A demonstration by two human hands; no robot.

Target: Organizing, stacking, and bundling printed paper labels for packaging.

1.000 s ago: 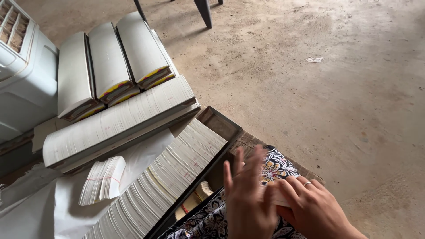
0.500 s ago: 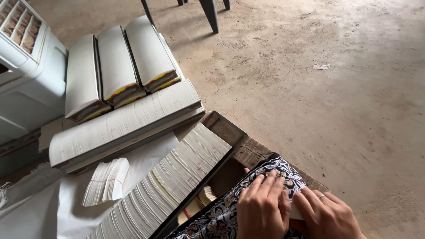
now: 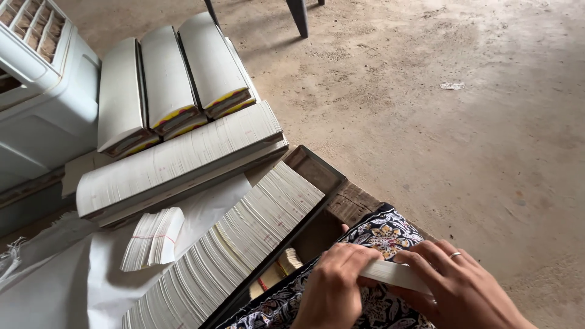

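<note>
Both my hands are at the bottom of the head view, over a dark floral patterned cloth (image 3: 390, 234). My left hand (image 3: 334, 285) and my right hand (image 3: 460, 286) together grip a thin white bundle of folded paper (image 3: 396, 274) between them. A ring is on a finger of my right hand. Just left of my hands, a long row of stacked white paper sheets (image 3: 237, 244) leans against a dark wooden frame (image 3: 314, 167).
Further stacks of white paper (image 3: 177, 155) lie behind, with three rounded bundles (image 3: 167, 82) on top. A small loose bundle (image 3: 152, 237) rests on white sheeting. A pale plastic appliance (image 3: 39, 91) stands at left. Bare concrete floor (image 3: 439, 116) stretches right; furniture legs (image 3: 298, 15) stand far back.
My hands moved from being pressed together over the cloth to gripping a white paper bundle between them. The view shifted down slightly.
</note>
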